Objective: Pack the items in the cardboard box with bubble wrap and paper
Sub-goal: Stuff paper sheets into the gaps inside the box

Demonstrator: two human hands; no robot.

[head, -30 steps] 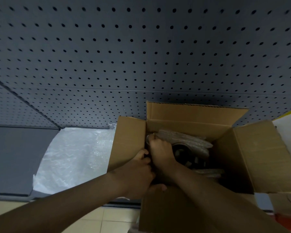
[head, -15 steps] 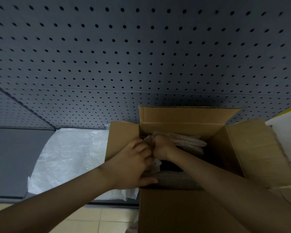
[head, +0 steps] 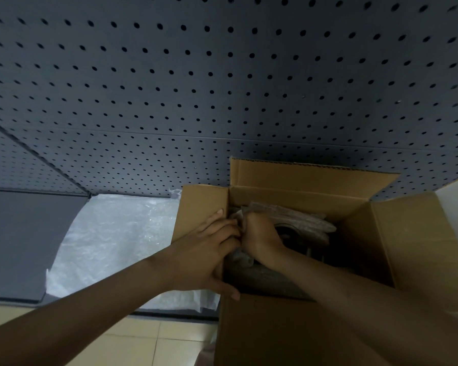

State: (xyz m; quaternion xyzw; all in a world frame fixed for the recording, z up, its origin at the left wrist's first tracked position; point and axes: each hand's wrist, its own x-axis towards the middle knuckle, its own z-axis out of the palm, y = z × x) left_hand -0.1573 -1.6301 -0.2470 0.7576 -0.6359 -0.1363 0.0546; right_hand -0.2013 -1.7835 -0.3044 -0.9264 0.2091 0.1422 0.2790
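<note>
Pegboard (head: 222, 75), dark grey metal, regularly punched with round holes, fills the view from 9 to 3 o'clock; grey shelf (head: 16, 244) at 9 carries a crinkled clear bubble wrap sheet (head: 111, 247); cream floor tiles (head: 143, 339) at 6. Cardboard box (head: 288, 334), corrugated brown, flaps open, at 4 o'clock. Left hand (head: 206, 257) rests open on wrapped padding (head: 288, 217) inside; right hand (head: 259, 233), grip closed, clutches it.
</note>
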